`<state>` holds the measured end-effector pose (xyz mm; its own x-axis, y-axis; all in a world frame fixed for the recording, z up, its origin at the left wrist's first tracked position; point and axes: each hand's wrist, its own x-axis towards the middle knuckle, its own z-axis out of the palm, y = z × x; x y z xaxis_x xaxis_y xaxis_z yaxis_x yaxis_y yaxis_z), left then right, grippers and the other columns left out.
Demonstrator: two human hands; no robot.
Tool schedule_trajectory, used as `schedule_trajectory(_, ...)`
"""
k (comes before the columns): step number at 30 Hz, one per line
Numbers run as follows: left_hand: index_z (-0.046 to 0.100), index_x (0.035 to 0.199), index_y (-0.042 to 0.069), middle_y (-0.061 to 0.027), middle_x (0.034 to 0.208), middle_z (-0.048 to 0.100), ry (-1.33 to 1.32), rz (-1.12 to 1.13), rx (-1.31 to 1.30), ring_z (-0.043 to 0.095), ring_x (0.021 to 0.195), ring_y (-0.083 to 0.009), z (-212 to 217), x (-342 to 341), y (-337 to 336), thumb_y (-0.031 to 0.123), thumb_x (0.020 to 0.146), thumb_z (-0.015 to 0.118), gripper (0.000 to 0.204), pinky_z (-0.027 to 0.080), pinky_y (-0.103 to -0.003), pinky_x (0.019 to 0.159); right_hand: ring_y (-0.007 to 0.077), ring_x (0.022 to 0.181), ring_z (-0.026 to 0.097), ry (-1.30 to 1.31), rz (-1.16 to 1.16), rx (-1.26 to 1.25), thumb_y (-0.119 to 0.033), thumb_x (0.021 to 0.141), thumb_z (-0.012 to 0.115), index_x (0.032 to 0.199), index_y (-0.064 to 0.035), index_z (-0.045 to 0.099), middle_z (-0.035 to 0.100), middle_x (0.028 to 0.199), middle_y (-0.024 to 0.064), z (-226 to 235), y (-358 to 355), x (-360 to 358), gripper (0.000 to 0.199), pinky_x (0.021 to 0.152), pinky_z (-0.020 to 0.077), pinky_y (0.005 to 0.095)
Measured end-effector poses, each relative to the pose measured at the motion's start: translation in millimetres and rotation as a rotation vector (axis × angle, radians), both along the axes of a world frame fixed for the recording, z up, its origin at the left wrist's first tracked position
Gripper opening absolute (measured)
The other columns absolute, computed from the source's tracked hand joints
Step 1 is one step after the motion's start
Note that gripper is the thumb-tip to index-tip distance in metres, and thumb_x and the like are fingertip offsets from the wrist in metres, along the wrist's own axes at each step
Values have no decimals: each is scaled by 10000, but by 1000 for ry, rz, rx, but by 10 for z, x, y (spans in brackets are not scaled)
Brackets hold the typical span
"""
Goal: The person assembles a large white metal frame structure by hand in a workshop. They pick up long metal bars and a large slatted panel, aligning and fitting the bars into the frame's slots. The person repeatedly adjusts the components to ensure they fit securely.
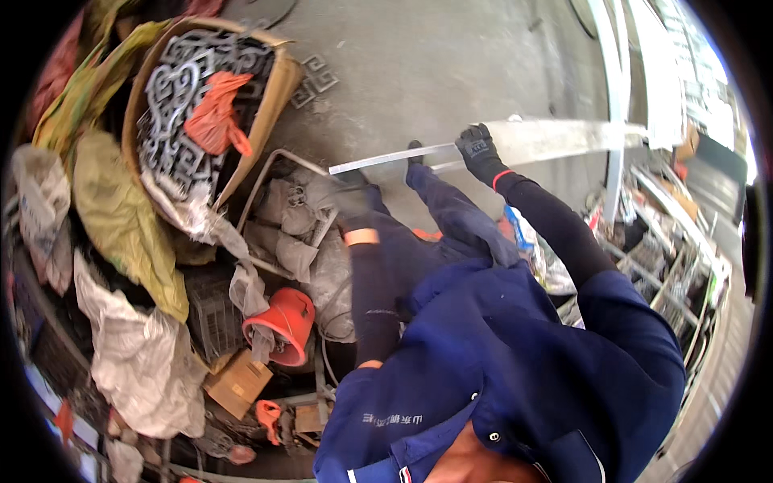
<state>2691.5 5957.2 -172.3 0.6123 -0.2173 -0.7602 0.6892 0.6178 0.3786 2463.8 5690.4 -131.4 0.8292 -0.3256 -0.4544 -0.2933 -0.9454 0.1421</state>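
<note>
My right hand (481, 153), in a dark glove with a red cuff edge, is closed around a long, thin, silvery metal strip (392, 158). The strip runs leftward from that hand over my feet. My left hand (351, 198), smeared by motion, is by the strip's left end; its fingers are not clear, and I cannot tell whether it touches the strip. Beyond my right hand a wide pale bar or panel (564, 137) stretches to the right; whether it joins the strip is hidden by the glove.
A cardboard box (278, 97) of grey scroll-shaped metal pieces, with an orange bag (217, 113) on top, stands at the far left. Nearer are sacks (125, 217), a red bucket (294, 318) and a plastic crate (213, 314). A pale upright post (616, 177) and metal racks (668, 274) are right.
</note>
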Motion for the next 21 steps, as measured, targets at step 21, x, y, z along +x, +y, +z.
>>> schedule_trajectory(21, 549, 1039, 57, -62, 906, 582, -61, -1057, 296, 544, 817, -191, -333, -1794, -2101, 396, 943, 408, 380, 436, -324, 721, 255, 960, 587, -276, -1212, 1033, -280, 862, 523, 1090, 46, 562, 615, 1045, 191, 883, 730, -600, 400, 853, 441, 344)
